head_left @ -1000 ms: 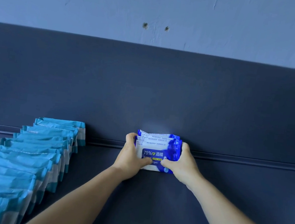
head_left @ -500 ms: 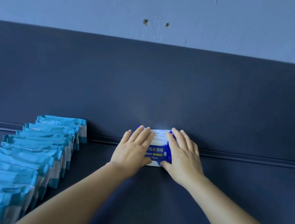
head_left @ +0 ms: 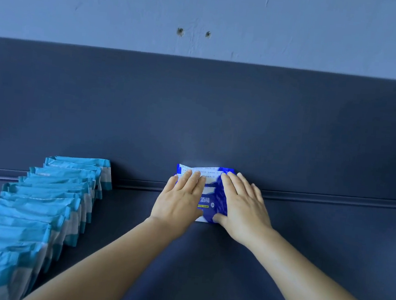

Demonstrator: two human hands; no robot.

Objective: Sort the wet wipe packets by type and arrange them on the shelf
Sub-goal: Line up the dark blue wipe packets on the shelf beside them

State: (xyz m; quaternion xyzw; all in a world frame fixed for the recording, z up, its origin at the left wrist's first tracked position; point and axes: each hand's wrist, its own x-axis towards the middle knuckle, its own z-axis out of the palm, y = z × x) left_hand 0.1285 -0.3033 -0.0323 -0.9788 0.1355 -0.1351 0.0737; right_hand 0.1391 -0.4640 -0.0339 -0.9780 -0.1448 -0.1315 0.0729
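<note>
- On the dark shelf [head_left: 330, 239], teal packets [head_left: 45, 206] form an overlapping row at left.
- Left hand [head_left: 178, 202] and right hand [head_left: 242, 209] press flat, fingers straight, on the blue packets [head_left: 211, 200] against the back wall.

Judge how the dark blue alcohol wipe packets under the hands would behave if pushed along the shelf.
The dark blue alcohol wipe packets look soft: their film dents under the flat left hand and right hand. Glossy wrappers probably slide easily on the smooth shelf. Overlapped loosely, they may fan apart rather than move together.
</note>
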